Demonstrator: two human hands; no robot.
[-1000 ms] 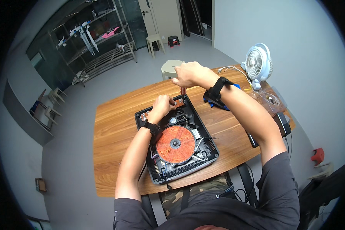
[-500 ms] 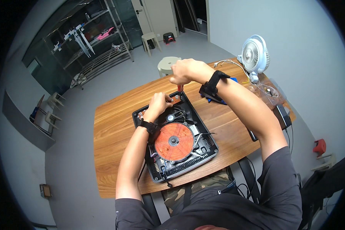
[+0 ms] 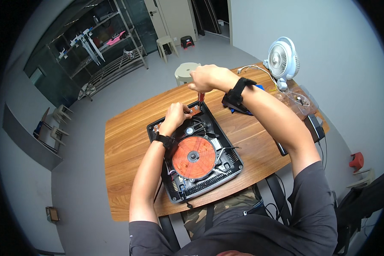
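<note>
Evidently, the wooden table (image 3: 128, 136) carried the work: on it lay the black housing (image 3: 216, 130), open on top and angled with its far end toward the person's left. Inside sat the orange coil (image 3: 185, 160). Beyond it, the right hand (image 3: 206, 79) was wrapped around the handle of an upright tool, and the left hand (image 3: 176, 114) bent its fingers over the narrow orange board (image 3: 195, 111); whether they pinched anything could not be told. The red-handled screwdriver (image 3: 201, 97) stood over the board's right end, its tip too small to make out. A sideways push from above could have made it skid and scratch the board. The loose wires (image 3: 219, 160) beside the coil might have snagged if brushed.
</note>
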